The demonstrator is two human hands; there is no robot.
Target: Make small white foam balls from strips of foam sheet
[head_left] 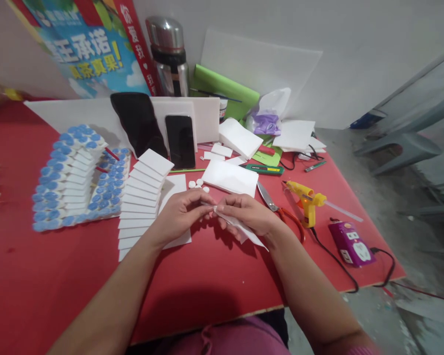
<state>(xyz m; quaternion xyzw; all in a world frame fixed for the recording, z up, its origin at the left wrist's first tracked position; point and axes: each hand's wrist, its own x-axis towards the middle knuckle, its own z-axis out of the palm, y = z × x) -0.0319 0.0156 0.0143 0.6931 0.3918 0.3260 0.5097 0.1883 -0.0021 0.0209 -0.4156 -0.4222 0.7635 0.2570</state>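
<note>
My left hand (187, 214) and my right hand (244, 214) meet over the red table. A thin white sheet of paper (244, 230) is in my right hand, its loose end pointing down to the right. Fingertips of my left hand pinch at the sheet's upper left end, where it looks rolled or folded. Just behind my left hand lie several small white rolls (197, 184). A stack of white cards (231, 177) sits behind my right hand. Left of my left hand, a fanned staircase of white panels (142, 197) stands beside a white sheet.
At the left is a piece covered in blue-topped rolls (77, 182). Two phones (180, 143) lean at the back near a steel flask (169, 54). On the right are orange-handled scissors (294, 222), a yellow glue gun (307, 199), a purple power box (352, 244) and cables.
</note>
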